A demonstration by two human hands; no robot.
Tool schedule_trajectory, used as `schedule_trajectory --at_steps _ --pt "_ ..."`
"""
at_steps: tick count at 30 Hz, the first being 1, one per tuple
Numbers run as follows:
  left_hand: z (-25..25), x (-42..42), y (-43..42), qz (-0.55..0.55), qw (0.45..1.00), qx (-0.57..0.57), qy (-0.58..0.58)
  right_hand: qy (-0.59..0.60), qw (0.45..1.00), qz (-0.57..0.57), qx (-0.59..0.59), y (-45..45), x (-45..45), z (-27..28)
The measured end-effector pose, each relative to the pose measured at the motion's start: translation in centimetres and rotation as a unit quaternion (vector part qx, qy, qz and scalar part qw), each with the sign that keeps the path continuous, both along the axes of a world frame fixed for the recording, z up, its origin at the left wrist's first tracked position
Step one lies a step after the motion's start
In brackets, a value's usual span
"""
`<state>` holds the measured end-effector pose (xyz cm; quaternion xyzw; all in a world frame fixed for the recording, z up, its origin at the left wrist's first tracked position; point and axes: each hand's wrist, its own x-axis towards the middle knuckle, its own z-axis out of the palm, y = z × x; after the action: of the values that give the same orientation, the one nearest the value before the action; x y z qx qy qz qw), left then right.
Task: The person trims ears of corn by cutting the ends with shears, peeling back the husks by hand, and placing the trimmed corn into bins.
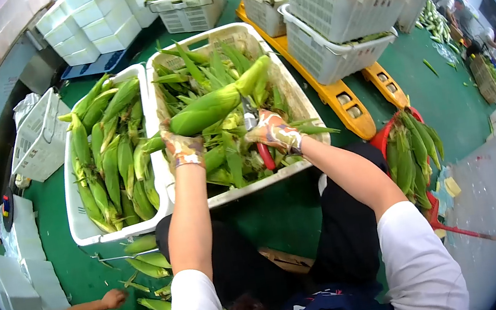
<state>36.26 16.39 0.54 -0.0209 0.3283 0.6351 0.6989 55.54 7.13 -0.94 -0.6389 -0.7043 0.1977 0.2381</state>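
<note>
My left hand, in a patterned glove, is closed round the tip end of a green ear of corn. The ear is held above a white crate of husks and leaves, its thick stalk end pointing up and right. My right hand, gloved too, grips red-handled pruning shears. Their metal blades are up against the ear near its stalk. On the left, a second white crate holds several ears in their husks.
Stacked crates stand by a yellow pallet jack. A red container of corn is at right. White foam boxes are at the back. Another person's hand is at lower left, near loose ears on the floor.
</note>
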Motion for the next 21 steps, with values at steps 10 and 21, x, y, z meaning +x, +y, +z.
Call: schedule_trajectory --at_steps 10,21 --pt "-2.1 -2.0 3.1 -0.09 0.984 0.063 0.139 0.025 0.981 0.076 -0.177 -5.8 4.1 4.2" --pt "2.1 -4.1 4.1 -0.101 0.974 0.143 0.147 -0.124 0.988 0.09 0.032 -8.6 5.6 4.0"
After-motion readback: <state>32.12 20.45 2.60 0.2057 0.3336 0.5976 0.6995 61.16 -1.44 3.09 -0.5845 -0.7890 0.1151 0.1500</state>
